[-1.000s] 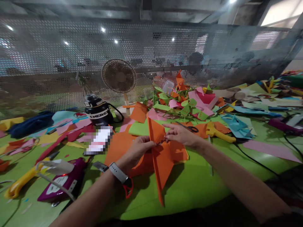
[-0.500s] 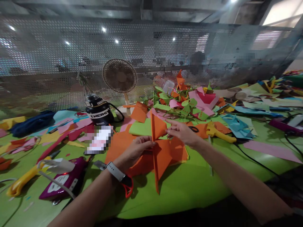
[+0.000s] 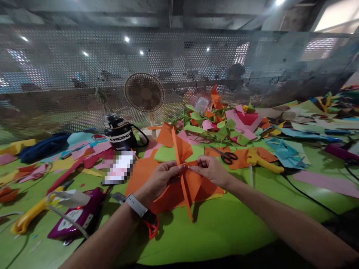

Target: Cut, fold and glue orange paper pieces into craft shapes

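Observation:
An orange folded paper shape [image 3: 193, 183] with long pointed flaps is held up over the table between both hands. My left hand [image 3: 165, 175], with a grey-strapped watch [image 3: 137, 205] on its wrist, pinches the shape near its middle, where the folds meet. My right hand [image 3: 211, 170] pinches a narrow orange flap on the right of that middle, its fingertips close to the left ones. Flat orange sheets [image 3: 140, 175] lie under and behind the shape. Black scissors [image 3: 228, 157] rest on orange paper just beyond my right hand.
A yellow glue gun [image 3: 263, 162] lies at right, another [image 3: 35, 213] at left beside a purple power strip [image 3: 77, 215]. A black bottle [image 3: 119, 134] and a fan [image 3: 144, 93] stand behind. Paper scraps and a heap of green and orange pieces [image 3: 218, 123] cover the table's back.
My right hand has come down and inward from the upper flap and now grips near the middle. The upper part of the paper shape has tipped left. My left hand keeps its hold.

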The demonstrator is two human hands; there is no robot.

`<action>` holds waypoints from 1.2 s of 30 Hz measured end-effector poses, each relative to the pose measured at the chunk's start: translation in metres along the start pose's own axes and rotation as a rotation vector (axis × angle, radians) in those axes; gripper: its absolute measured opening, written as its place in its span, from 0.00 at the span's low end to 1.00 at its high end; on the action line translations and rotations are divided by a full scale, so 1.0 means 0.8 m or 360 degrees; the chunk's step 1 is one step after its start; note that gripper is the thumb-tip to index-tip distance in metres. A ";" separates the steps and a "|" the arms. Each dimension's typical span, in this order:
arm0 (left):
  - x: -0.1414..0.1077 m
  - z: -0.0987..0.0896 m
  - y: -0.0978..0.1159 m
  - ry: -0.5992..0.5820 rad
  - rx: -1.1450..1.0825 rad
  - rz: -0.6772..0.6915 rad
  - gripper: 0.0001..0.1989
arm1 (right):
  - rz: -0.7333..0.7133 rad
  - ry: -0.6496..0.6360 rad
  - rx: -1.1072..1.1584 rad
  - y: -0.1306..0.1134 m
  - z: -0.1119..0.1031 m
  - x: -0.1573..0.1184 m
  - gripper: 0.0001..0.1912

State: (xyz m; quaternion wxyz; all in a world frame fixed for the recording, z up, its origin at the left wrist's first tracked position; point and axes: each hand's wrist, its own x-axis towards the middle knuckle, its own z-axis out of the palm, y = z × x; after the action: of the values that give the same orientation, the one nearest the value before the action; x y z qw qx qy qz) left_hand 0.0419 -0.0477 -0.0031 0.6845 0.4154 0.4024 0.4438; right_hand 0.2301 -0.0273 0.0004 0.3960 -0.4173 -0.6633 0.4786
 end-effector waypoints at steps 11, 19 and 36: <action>0.000 -0.008 0.004 0.0003 -0.0003 -0.0016 0.15 | -0.0141 -0.0075 0.0269 0.007 0.000 -0.003 0.18; 0.000 -0.009 0.005 -0.0006 -0.0058 -0.0048 0.15 | -0.0220 0.0026 0.0091 0.008 -0.003 -0.001 0.11; -0.002 -0.010 0.011 -0.0110 0.0115 -0.0012 0.15 | -0.0272 -0.0400 0.0326 0.012 -0.017 0.004 0.10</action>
State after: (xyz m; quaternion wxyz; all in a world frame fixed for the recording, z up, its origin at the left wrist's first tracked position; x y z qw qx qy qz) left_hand 0.0314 -0.0448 0.0026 0.6843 0.4535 0.3957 0.4116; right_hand 0.2432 -0.0187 -0.0054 0.3897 -0.2537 -0.6884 0.5566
